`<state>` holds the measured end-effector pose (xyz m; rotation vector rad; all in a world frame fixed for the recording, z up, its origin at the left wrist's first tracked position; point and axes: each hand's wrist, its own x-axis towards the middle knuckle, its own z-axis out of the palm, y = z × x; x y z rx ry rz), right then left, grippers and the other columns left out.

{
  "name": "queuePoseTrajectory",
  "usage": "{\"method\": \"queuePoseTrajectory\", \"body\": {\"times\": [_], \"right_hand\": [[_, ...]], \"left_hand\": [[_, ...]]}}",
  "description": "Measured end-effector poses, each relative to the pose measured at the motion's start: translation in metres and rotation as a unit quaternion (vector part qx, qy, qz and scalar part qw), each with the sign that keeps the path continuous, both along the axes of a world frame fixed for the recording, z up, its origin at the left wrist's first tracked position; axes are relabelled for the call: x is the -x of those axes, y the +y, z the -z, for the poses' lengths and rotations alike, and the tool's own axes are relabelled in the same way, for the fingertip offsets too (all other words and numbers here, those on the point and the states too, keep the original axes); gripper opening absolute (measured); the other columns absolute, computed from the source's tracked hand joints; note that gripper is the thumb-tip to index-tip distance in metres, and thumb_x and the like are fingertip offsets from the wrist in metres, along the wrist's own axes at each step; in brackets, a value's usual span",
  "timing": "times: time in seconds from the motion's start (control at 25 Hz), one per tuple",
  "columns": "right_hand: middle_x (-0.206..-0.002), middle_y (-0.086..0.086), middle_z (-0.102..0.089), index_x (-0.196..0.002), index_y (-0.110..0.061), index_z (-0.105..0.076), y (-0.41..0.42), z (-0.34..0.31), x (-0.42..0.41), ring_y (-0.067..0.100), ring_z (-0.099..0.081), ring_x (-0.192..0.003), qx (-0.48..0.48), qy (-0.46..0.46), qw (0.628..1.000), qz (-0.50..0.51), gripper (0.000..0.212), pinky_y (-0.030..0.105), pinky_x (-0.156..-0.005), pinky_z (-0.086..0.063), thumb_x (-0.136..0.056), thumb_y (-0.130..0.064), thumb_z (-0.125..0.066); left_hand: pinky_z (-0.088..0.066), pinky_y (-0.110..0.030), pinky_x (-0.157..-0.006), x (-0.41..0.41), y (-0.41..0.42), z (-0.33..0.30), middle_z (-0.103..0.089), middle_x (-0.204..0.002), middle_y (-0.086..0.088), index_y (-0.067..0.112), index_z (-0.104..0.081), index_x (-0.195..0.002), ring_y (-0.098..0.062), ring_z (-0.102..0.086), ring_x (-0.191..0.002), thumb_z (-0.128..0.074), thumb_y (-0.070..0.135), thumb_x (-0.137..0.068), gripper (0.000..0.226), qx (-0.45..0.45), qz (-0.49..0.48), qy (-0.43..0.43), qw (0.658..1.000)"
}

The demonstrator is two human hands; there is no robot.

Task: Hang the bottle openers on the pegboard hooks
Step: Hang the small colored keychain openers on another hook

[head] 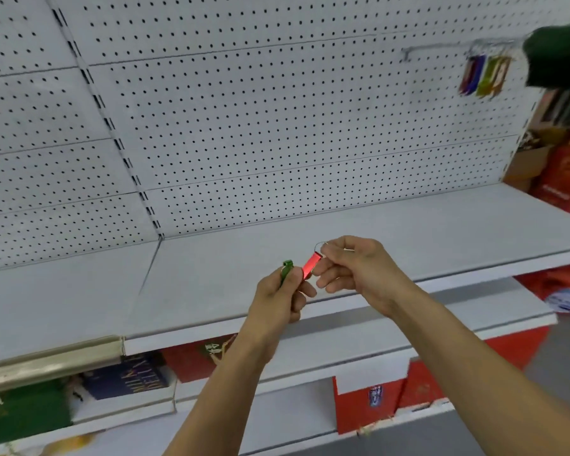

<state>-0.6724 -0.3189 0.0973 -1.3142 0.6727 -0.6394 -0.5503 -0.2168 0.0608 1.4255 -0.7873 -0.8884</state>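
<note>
**A:** Progress so far, as you read it?

**B:** Partly done, I judge. A hook [441, 47] high on the right of the pegboard [277, 126] already carries a small bunch of hung openers [482, 75], blue, green and orange by the look of them, though they are blurred. I cannot count them.

**A:** And what is in the hands?

**B:** Two more openers. The left hand [282, 302] has its fingers curled round a green opener [286, 271], whose top sticks out above the fist. The right hand [352, 268] pinches the red opener [311, 266] at its upper end, where the key ring [320, 246] sits. The red one's lower end lies against the left thumb, so both hands touch it.

**A:** Where are they relative to the hook?

**B:** Well apart from it. The hands hover low, above the white shelf [408, 225], while the hook is far up and to the right.

**A:** So what remains?

**B:** At least these two, it seems. The right hand appears to be sorting out the ring, which must be slid over the hook's tip. Whether other openers wait out of view, I cannot tell.
</note>
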Motion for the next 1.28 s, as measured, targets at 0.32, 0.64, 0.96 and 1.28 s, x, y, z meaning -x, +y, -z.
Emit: {"method": "queuePoseTrajectory", "body": {"times": [0.32, 0.64, 0.96, 1.28], "right_hand": [[-0.071, 0.012, -0.063, -0.083, 0.002, -0.069, -0.088, -0.026, 0.128, 0.018, -0.056, -0.055, 0.126, -0.004, 0.989, 0.072, 0.012, 0.026, -0.049, -0.048, -0.086, -0.01, -0.068], [-0.069, 0.006, -0.065, -0.081, -0.005, -0.069, -0.164, -0.048, 0.211, 0.014, -0.057, -0.057, 0.166, -0.019, 0.979, 0.121, 0.01, 0.024, -0.048, -0.047, -0.088, -0.009, -0.064], [-0.067, 0.005, -0.062, -0.086, -0.003, -0.069, -0.248, -0.113, 0.218, 0.012, -0.053, -0.052, 0.24, -0.059, 0.954, 0.167, 0.007, 0.022, -0.046, -0.047, -0.089, -0.005, -0.062], [-0.063, 0.001, -0.061, -0.077, -0.013, -0.067, -0.305, -0.18, 0.181, 0.009, -0.053, -0.048, 0.327, -0.071, 0.924, 0.184, 0.012, 0.023, -0.046, -0.049, -0.087, -0.006, -0.064]], "left_hand": [[-0.029, -0.02, -0.046, 0.134, -0.092, -0.022, -0.066, -0.075, -0.003, 0.007, -0.063, -0.102, -0.012, -0.039, -0.055, -0.041, 0.027, -0.103, 0.03, 0.027, 0.003, 0.037, 0.999], [-0.026, -0.02, -0.045, 0.205, -0.161, -0.04, -0.06, -0.074, 0.001, 0.015, -0.063, -0.107, -0.01, -0.031, -0.048, -0.039, 0.03, -0.103, 0.029, -0.043, 0.012, -0.032, 0.998], [-0.016, -0.023, -0.044, 0.22, -0.23, -0.072, -0.04, -0.057, 0.003, 0.015, -0.055, -0.091, -0.013, -0.022, -0.046, -0.04, 0.023, -0.091, 0.016, -0.034, 0.029, -0.007, 0.999], [-0.021, -0.023, -0.046, 0.201, -0.282, -0.118, -0.032, -0.053, 0.002, 0.013, -0.055, -0.085, -0.013, -0.022, -0.044, -0.032, 0.038, -0.102, 0.037, 0.054, -0.002, -0.045, 0.998]]}}
